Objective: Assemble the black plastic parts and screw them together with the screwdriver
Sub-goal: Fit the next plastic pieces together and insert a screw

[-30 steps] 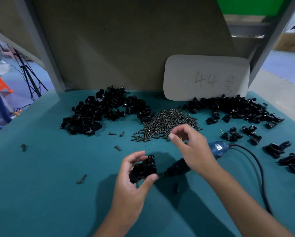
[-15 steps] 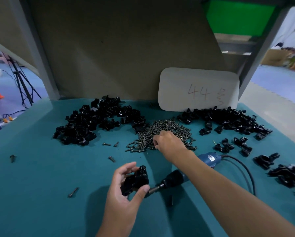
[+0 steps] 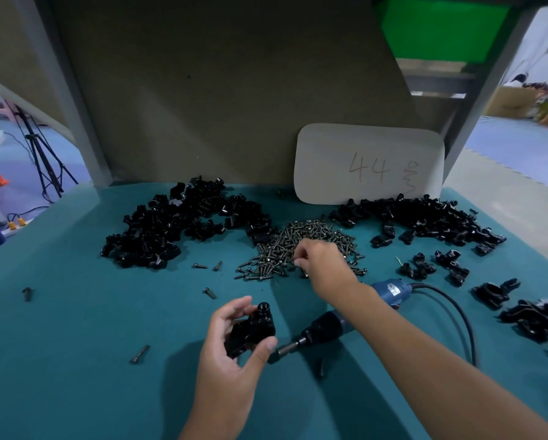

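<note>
Left hand grips mated black parts, unscrewed; right hand pinching in mid-tabletop screw pile, screwdriver idle.

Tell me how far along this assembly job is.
Done: assembled pieces lie at the right. In hand: the left hand holds joined black parts, while the right hand picks in the screw pile. Left: driving that screw with the screwdriver, lying idle, then the big loose heap.

Bare green table lies open near left; the screw pile and screwdriver crowd the middle
</note>
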Available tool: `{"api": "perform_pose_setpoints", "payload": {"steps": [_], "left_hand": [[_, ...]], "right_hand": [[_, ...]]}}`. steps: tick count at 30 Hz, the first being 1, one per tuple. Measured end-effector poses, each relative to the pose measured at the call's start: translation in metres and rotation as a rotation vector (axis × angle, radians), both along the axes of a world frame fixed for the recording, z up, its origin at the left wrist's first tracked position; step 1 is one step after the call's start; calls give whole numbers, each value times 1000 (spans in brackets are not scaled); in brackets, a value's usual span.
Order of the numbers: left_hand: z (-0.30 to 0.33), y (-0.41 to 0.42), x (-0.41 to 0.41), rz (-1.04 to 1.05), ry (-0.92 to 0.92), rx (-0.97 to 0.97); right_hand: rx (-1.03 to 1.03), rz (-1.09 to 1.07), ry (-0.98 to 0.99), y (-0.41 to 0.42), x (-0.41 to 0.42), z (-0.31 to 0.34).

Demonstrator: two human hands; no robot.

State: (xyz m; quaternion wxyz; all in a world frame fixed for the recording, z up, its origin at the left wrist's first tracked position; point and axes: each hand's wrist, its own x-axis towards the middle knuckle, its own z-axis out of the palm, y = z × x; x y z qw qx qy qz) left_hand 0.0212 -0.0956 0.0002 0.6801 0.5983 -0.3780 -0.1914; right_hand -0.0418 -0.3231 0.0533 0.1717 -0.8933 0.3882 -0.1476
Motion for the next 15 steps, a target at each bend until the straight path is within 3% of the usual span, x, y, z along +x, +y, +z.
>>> {"api": "perform_pose_setpoints", "payload": {"steps": [3,8,15], "left_hand": [[0,0,2,25,8,-6],[0,0,4,67,-20,5],[0,1,0,67,-76,39]], "right_hand": [[115,-3,-262,25,-27,10],[141,259,-175,99,-107,-14],[-43,344,-152,121,-139,-53]]}}
